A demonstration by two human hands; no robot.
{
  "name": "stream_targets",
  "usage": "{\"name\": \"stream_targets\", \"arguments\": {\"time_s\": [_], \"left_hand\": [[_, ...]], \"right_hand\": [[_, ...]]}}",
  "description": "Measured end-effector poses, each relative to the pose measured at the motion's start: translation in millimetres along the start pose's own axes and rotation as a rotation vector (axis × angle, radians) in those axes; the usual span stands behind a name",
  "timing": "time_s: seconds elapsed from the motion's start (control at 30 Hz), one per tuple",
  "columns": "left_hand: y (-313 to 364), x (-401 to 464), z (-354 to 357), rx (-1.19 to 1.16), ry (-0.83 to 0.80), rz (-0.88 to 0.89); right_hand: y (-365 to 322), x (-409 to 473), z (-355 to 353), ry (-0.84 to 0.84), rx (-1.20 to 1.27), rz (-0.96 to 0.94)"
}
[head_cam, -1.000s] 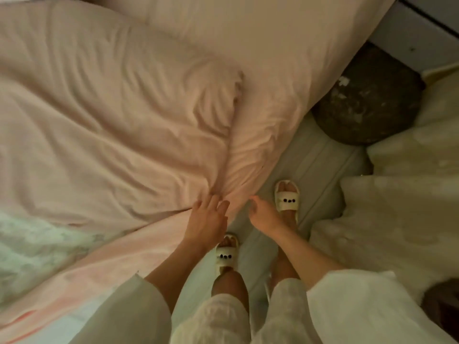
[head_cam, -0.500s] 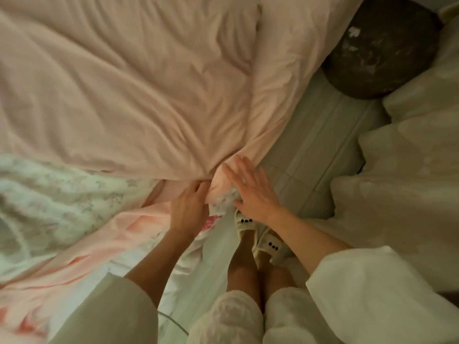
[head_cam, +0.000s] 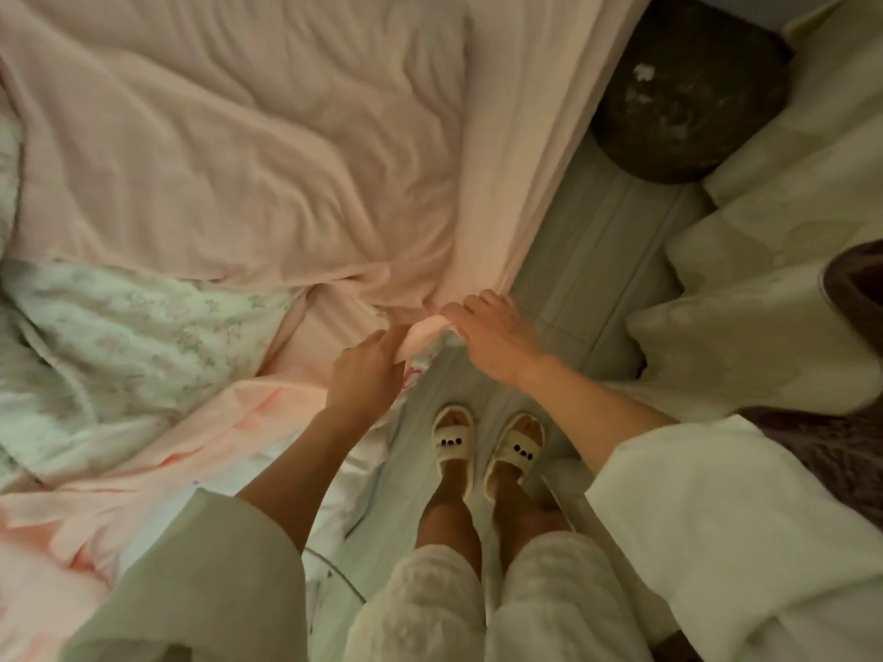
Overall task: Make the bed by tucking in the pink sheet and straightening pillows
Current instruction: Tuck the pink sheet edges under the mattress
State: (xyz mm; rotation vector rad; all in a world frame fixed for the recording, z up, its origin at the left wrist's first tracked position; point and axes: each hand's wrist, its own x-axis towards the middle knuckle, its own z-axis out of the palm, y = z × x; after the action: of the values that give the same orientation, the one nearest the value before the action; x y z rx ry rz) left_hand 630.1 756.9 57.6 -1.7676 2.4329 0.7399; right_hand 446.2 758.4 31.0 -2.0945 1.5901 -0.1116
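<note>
A: Where is the sheet (head_cam: 248,150)?

B: It covers most of the bed, pale pink and heavily creased, with soft folds running in all directions. Its right edge hangs over the side of the mattress, down toward the floor (head_cam: 597,260).

A: And the hands?

B: Both are at the bed's near corner. The left hand (head_cam: 363,375) has its fingers curled round a small bunched fold of the sheet. The right hand (head_cam: 497,336) lies knuckles up on the same fold, fingers bent over its top edge, pinching it. The 2 hands are just beside each other, with the pink fold between them.

A: What does the cloth look like there?

B: Gathered into a tight ridge, lighter pink than the rest. Wrinkles fan out from it across the bed.

A: Anything else on the bed?

B: A floral quilt (head_cam: 119,341), white with faint sprigs, lies crumpled to the left, touching the sheet. Below it a brighter pink cloth (head_cam: 157,461) trails off the bed edge.

A: Near the feet?

B: 2 cream slippers (head_cam: 454,437) on the floor, beside the corner. A dark round stool (head_cam: 688,93) stands farther off, near the bedside.
</note>
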Motion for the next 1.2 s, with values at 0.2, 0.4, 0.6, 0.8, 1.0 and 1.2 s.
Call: {"name": "stream_targets", "arguments": {"time_s": [0.2,0.4,0.6,0.8,1.0,1.2], "left_hand": [[-1,-30,16,-0.089,-0.198,0.028],[-11,-34,16,-0.210,-0.248,0.112],[-21,-53,23,-0.236,-0.285,0.246],[-22,-77,49,-0.057,-0.196,0.114],[-38,-91,70,0.367,-0.263,0.063],[-33,-90,73,0.275,-0.310,0.012]], "right_hand": [[-7,-22,3,-0.121,-0.056,0.045],[-38,-49,35,-0.027,1.359,1.100],[-60,-27,49,0.108,2.082,1.096],[-44,-30,73,0.337,1.571,1.322],[-7,-97,84,0.373,1.153,1.365],[-6,-125,109,0.429,1.277,1.431]]}}
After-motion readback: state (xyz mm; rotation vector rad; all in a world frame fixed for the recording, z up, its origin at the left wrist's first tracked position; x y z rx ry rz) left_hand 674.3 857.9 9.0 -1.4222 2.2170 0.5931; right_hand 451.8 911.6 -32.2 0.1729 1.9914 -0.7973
